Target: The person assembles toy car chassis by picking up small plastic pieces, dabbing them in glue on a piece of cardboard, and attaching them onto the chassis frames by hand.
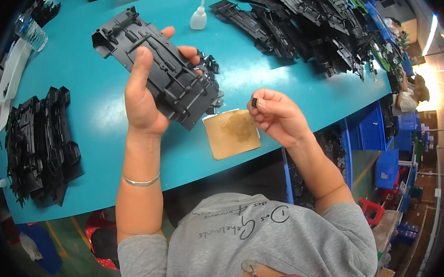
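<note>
Left hand (pixel 145 105): fingers round ribbed black panel (pixel 163 65) | Right hand (pixel 283 116): fingertips pinching small dark block (pixel 254 103) | Table's (pixel 100 162) near edge: stained tan square (pixel 225 144)

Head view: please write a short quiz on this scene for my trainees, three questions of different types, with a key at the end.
1. True or false: the left grip holds a long black molded plastic part.

2. Multiple choice: what does the right grip pinch?
A. A white squeeze bottle
B. A small black piece
C. A clear water bottle

3. Short answer: on which arm does the person wear the silver bangle?

Key:
1. True.
2. B.
3. The left arm.
</note>
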A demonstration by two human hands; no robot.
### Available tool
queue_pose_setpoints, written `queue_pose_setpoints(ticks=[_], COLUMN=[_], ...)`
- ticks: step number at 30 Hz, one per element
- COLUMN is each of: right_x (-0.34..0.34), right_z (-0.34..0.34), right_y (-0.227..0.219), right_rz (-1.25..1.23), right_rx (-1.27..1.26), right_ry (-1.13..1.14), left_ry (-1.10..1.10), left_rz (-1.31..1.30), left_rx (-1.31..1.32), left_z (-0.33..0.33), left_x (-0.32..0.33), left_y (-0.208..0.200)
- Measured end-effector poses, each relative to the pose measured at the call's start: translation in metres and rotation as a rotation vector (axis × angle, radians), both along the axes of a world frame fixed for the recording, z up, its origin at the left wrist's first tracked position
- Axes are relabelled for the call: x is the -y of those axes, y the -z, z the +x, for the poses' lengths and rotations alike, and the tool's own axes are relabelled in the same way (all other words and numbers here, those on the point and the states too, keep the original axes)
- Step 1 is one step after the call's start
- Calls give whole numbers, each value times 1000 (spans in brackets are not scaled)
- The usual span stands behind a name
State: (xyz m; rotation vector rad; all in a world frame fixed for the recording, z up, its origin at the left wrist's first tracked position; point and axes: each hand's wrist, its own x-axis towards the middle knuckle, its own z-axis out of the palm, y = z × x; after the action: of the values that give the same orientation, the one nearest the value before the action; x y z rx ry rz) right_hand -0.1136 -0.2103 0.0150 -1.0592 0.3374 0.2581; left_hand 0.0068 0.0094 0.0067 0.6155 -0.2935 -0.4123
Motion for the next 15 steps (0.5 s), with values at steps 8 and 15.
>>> queue_pose_setpoints(ticks=[8,15], right_x=[1,-15], right_z=[1,-3], right_y=[-1,-14], right_rz=[64,-1414], right_rx=[-41,770], right_ry=[-39,-150], left_ry=[12,14], left_rz=[65,75], left_rx=[27,23], left_z=[2,2], left_x=[0,2], left_y=[3,2])
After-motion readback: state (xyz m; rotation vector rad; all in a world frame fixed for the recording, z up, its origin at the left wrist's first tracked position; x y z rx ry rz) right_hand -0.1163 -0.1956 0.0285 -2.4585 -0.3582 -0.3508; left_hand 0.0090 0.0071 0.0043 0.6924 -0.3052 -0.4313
